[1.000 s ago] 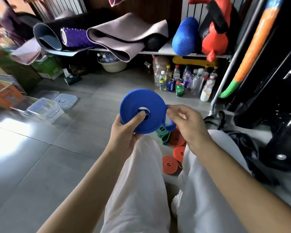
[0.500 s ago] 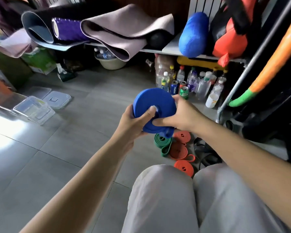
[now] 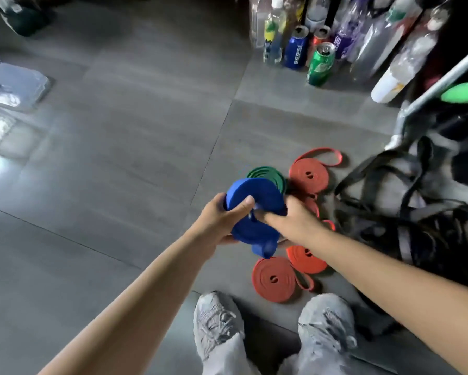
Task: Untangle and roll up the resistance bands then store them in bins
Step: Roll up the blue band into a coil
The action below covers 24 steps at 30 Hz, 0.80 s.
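Blue can (image 3: pixel 297 51) reads PEPSI, upright among clear bottles (image 3: pixel 373 47) at back. Green can (image 3: pixel 320 66) beside it, label unreadable. Grey tile floor (image 3: pixel 119 158), glare at left, clear plastic lid (image 3: pixel 13 85) there. Blue band roll (image 3: pixel 254 209) held above floor, over green roll (image 3: pixel 270 175) and red rolls (image 3: pixel 308 175). Left hand (image 3: pixel 222 221) grips roll, thumb across face. Right hand (image 3: pixel 295 220) curled round its right edge. Black straps (image 3: pixel 416 212) tangled at right.

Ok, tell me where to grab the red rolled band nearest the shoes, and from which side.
Come from above: the red rolled band lies flat on the floor. Pinch across its outer rim, covering the right side where its loose tail leaves, so the coil probably stays wound.
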Motion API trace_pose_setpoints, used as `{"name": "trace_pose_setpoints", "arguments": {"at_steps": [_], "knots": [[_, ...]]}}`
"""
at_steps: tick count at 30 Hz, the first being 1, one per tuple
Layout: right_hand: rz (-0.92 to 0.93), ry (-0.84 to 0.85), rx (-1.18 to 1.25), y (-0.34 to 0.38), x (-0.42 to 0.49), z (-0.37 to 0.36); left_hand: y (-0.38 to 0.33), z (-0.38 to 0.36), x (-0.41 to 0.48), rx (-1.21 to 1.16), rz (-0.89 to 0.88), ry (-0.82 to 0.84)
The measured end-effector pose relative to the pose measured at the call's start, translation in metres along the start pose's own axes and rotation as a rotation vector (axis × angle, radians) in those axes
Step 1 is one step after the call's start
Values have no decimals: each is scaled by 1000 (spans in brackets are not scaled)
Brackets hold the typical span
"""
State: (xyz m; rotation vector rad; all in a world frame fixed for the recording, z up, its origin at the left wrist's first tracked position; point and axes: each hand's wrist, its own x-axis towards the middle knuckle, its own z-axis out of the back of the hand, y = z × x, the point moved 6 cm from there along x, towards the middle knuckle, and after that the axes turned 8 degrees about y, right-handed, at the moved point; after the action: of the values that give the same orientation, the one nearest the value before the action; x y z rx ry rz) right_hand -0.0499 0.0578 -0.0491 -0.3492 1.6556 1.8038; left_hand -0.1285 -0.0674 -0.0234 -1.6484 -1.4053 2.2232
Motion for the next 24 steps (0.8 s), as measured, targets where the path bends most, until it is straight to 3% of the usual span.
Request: {"name": "trace_pose_setpoints", "arguments": {"at_steps": [3,8,15,20,24], "knots": [[-154,50,25,-67,33,-35,56,7,35,-31,147,-75],[-298,68,19,-103,75,-80,100,44,77,42,159,-350],[-363,10,38,-94,133,-93,88,71,141,46,105,-460],[-443,27,76,-95,153,-87,84,65,174,-65,186,-350],[-419,56,28,-100,147,-89,94,65,174,-128,172,-409]]}}
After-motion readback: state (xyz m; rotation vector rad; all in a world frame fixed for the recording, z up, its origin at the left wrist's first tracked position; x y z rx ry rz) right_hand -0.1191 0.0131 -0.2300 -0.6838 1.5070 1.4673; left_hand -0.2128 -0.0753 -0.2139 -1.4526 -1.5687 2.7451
